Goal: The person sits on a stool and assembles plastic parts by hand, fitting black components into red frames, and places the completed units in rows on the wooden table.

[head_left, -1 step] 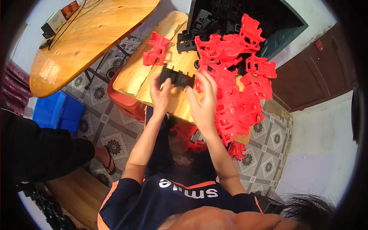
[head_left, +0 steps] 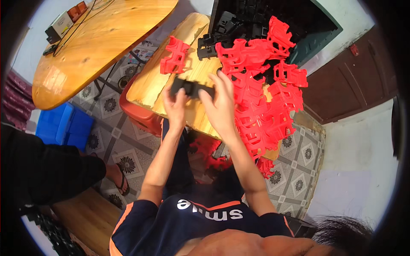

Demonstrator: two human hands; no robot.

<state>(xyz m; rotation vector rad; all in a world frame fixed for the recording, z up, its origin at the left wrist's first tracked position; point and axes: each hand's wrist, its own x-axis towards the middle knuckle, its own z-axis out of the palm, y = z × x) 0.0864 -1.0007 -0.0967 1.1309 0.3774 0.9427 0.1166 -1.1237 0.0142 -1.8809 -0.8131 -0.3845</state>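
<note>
Black plastic part [head_left: 193, 88], blocky and blurred by motion, was held level just above the wooden worktable [head_left: 147, 87], near its front edge. Count: 1 part, 2 hands on it.

Left hand [head_left: 175, 106]: clamped on the part's left end, thumb on the near side. Right hand [head_left: 222, 106]: thumb against the part's right end, fingers spread beyond it; could not tell whether these closed on it. The hands stood apart, with the part spanning the gap.

Surroundings: 1 red plastic frame [head_left: 174, 55] lay alone on the worktable, beyond the left hand. Heaped red frames [head_left: 256, 106] covered the right side, just beside the right hand. Black pieces [head_left: 208, 46] lay at the far edge, next to a large dark bin [head_left: 318, 34] holding more black pieces.

Off to the left: 1 wooden side table [head_left: 98, 47], 1 blue bin [head_left: 64, 123] on the tiled floor [head_left: 128, 164], and another person's sandalled foot [head_left: 121, 181]. An orange-red stool [head_left: 141, 113] stood against the worktable's left side.
</note>
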